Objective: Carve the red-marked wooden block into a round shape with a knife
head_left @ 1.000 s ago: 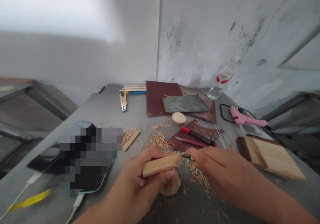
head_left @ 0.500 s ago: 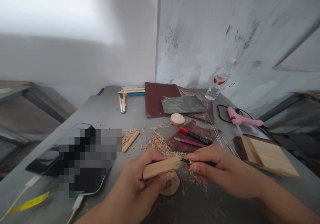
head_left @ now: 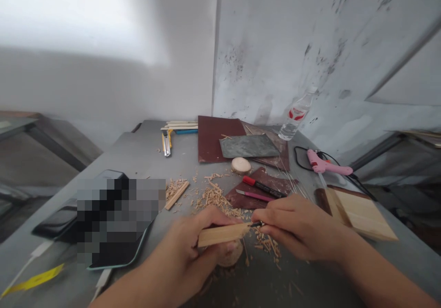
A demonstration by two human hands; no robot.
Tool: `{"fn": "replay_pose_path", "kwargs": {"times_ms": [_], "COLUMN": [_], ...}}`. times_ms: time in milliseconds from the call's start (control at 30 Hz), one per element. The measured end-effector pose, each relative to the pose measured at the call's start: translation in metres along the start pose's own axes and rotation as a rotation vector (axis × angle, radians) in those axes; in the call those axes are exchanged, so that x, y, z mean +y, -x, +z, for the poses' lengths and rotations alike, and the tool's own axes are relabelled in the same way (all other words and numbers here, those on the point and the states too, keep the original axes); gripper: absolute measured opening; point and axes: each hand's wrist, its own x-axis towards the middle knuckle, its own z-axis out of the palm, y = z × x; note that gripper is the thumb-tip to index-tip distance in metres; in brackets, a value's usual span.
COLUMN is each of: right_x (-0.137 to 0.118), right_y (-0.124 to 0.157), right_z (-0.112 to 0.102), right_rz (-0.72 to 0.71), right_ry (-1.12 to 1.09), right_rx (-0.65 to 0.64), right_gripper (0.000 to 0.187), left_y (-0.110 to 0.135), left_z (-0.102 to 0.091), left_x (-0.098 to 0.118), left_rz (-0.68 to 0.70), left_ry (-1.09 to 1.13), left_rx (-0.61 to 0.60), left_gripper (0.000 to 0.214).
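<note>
My left hand (head_left: 184, 253) is closed around a short, pale wooden strip (head_left: 222, 235), its rough end pointing right. A slim dark carving tool (head_left: 256, 224) is pinched in my right hand (head_left: 298, 227), its tip against that rough end. Most of the tool is hidden by my fingers. Below the strip, a round wood slice (head_left: 231, 255) shows partly behind my left thumb. Wood shavings (head_left: 214, 196) lie in a heap beyond my hands, and more are scattered beneath the right one. Another wooden strip (head_left: 177, 195) rests beside the heap.
Near the right hand lie a red-capped marker (head_left: 263, 186), a pink craft knife (head_left: 254, 195) and a wooden block (head_left: 361, 211). A pink glue gun (head_left: 327, 163) and water bottle (head_left: 295, 117) stand farther right. Phones (head_left: 117, 255) with cables are left; sandpaper sheets (head_left: 218, 138) lie behind.
The view has shifted slightly. My right hand has turned a little and now covers more of the tool, and the strip is tipped flatter. Both hands keep their hold.
</note>
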Motion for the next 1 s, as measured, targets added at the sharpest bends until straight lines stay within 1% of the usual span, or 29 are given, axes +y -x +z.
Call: {"fn": "replay_pose_path", "kwargs": {"times_ms": [167,267,400,533,633,700,867,933,967,1000], "right_x": [0.002,0.001,-0.005,-0.022,-0.036,-0.042,-0.042,-0.04,-0.04,-0.039], "right_y": [-0.003,-0.004,-0.003,-0.003,-0.008,-0.013,-0.019,-0.019,-0.019,-0.018], "right_z": [-0.001,-0.003,-0.001,0.004,0.004,0.002,-0.002,0.0,0.002,0.004], "right_rz": [-0.029,-0.025,0.08,0.241,0.394,0.466,0.63,0.68,0.687,0.674], "right_ry": [-0.059,-0.065,-0.022,-0.009,-0.113,-0.225,-0.568,-0.687,-0.7,-0.662], "right_rx": [-0.005,-0.002,-0.036,0.007,0.021,0.005,-0.125,-0.161,-0.166,-0.156], "right_gripper": [0.027,0.028,0.03,0.03,0.028,0.029,0.046,0.051,0.051,0.05], "left_y": [-0.001,-0.002,-0.005,-0.004,-0.003,-0.002,-0.001,-0.001,0.0,0.0], "left_z": [-0.001,-0.002,-0.001,0.002,0.004,0.004,0.001,0.001,0.001,0.001], "left_x": [0.0,0.002,0.005,0.004,0.001,-0.001,-0.002,-0.003,-0.003,-0.002], "left_rz": [0.04,0.028,-0.048,-0.119,-0.133,-0.148,-0.166,-0.156,-0.15,-0.148], "left_ry": [-0.025,-0.007,0.044,0.074,0.099,0.114,0.106,0.103,0.1,0.101], "left_rx": [-0.01,-0.008,0.005,0.062,0.098,0.102,0.091,0.086,0.083,0.083], "left_gripper": [0.01,0.01,0.008,0.012,0.017,0.021,0.022,0.021,0.021,0.021]}}
